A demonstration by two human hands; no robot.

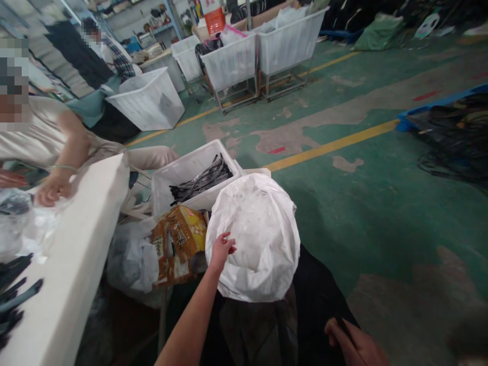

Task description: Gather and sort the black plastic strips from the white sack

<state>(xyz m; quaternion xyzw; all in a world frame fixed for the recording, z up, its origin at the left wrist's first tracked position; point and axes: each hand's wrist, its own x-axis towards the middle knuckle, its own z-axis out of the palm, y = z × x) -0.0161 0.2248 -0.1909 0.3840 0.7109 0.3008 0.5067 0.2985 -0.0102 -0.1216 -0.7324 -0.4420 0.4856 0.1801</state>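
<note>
My left hand (223,249) reaches over the near left side of a white sack (287,239) with its mouth spread wide. Its fingers are slightly bent and apart, and I see nothing held in them. Clear, crinkled plastic (253,218) fills the sack. Low on the right, beside my dark-clothed leg, my right hand (354,341) is closed. Something thin and dark shows along its fingers, too unclear to name.
A white bin (160,195) holds black strips (204,180). Brown and yellow packaging (183,236) lies beside the sack. At left, a co-worker's hand (55,189) rests over plastic on a white table (86,223). White tubs (232,63) stand behind; a blue-edged tray (406,119) lies right.
</note>
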